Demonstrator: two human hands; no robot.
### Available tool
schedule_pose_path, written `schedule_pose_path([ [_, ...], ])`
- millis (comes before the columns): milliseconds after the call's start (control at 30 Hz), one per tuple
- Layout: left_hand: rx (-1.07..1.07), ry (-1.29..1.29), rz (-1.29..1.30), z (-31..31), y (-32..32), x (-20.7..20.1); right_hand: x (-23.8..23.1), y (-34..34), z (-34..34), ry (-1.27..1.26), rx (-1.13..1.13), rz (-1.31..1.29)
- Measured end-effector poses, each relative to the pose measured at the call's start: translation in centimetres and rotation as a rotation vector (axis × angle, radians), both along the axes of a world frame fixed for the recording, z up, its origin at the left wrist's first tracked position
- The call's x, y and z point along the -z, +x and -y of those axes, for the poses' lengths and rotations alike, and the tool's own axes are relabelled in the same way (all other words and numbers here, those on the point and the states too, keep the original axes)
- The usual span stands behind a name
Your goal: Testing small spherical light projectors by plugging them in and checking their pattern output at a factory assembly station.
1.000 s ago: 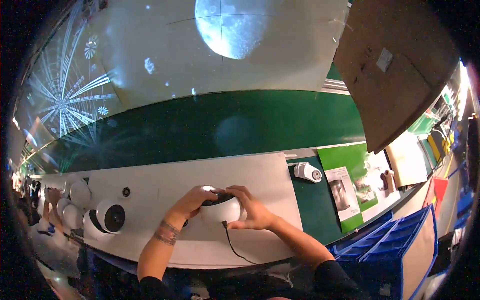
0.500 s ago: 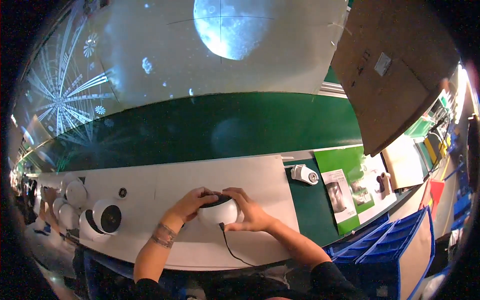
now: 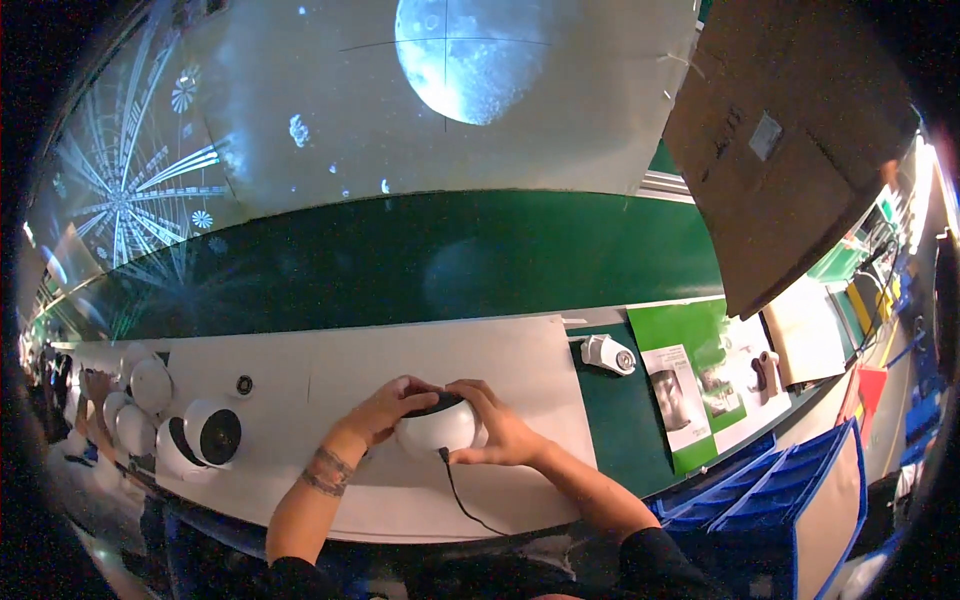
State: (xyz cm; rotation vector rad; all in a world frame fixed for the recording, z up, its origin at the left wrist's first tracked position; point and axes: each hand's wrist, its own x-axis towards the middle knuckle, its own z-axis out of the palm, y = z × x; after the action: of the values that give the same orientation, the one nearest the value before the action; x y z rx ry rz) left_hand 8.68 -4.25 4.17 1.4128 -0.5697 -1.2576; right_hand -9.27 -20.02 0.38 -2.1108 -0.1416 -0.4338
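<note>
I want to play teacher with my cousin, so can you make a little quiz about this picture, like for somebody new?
1. Pick one: how many of the person's two grips touch the white round device? A) none B) one C) both
2. True or false: the brown cardboard is on the right side of the picture.
3. Fill in the colour: a ____ cable runs from the device toward the table's near edge.

Key:
1. C, the left grip and the right grip.
2. True.
3. Black.
</note>
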Motion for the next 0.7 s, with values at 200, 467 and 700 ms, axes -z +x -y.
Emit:
schedule_pose_path([
  [200, 0.030, 0.061, -0.033, -0.2, 0.4, -0.7, -0.2, 0.1, 0.0, -0.016, -0.008, 0.000],
  [467, -0.020, 0.003, -0.037, -0.1, -0.3, 0.6, 0.1, 0.0, 0.3, 0.015, -0.030, 0.019],
  [700, 0.083, -0.047, -0.070, -0.5, 0.5, 1.0, 0.2, 0.1, 0.3, 0.042, -0.011, 0.026],
])
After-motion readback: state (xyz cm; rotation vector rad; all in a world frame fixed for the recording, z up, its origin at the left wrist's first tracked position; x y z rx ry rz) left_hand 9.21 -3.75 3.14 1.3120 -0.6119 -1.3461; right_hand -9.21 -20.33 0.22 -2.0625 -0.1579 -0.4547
